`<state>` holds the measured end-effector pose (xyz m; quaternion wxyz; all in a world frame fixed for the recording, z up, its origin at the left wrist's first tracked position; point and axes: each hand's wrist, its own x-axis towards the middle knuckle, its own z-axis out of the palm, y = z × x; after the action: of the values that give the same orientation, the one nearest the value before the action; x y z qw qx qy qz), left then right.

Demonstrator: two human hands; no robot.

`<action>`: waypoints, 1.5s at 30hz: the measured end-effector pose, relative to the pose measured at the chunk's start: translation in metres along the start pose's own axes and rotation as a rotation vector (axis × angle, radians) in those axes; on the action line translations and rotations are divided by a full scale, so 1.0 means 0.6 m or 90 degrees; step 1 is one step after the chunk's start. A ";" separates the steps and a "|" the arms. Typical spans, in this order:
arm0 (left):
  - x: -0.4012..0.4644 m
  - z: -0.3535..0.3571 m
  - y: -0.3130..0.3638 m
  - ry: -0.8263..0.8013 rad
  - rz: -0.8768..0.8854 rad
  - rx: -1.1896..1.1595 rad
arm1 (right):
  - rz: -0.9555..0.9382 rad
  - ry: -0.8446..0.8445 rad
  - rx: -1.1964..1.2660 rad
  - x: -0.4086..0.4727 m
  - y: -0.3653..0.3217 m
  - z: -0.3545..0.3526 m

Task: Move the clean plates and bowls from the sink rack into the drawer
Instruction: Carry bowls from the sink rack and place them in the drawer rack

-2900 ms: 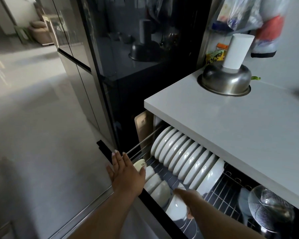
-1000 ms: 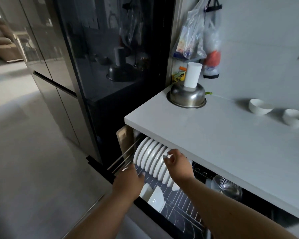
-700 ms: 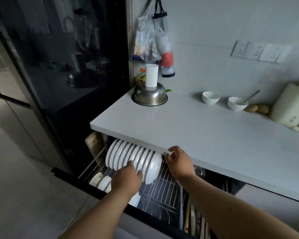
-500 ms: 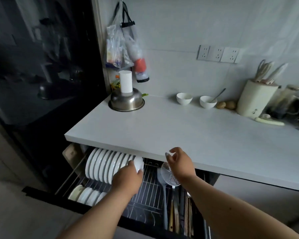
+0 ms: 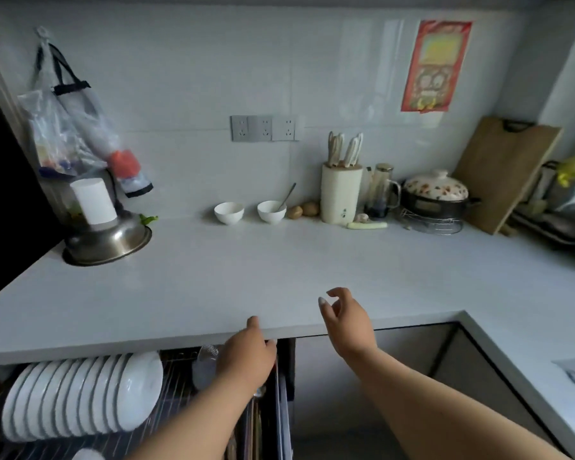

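Below, white plates (image 5: 80,398) stand upright in the open drawer (image 5: 176,390).

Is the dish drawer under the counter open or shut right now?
Open: the drawer is pulled out past the counter edge, with its plates standing upright in view.

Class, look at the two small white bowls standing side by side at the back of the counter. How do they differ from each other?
The right bowl has a spoon leaning in it, while the left bowl shows none. The right bowl sits next to two small brownish round items; the left bowl has bare counter on its outer side. Both are small, white, rounded, upright and near the wall.
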<state>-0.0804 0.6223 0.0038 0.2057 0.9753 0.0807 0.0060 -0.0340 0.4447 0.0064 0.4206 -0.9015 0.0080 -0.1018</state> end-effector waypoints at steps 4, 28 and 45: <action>0.008 0.056 0.124 -0.027 0.049 0.014 | 0.045 0.037 -0.017 0.011 0.098 -0.110; 0.016 0.362 0.686 -0.238 0.435 0.161 | 0.421 0.311 -0.192 -0.033 0.569 -0.573; 0.058 0.544 0.829 -0.356 0.617 0.304 | 0.626 0.342 -0.194 -0.016 0.747 -0.647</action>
<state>0.0455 0.0480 -0.0957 -0.0311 0.8849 -0.4303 -0.1755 -0.0855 -0.1377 -0.0933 0.2669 -0.7850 0.5466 -0.1172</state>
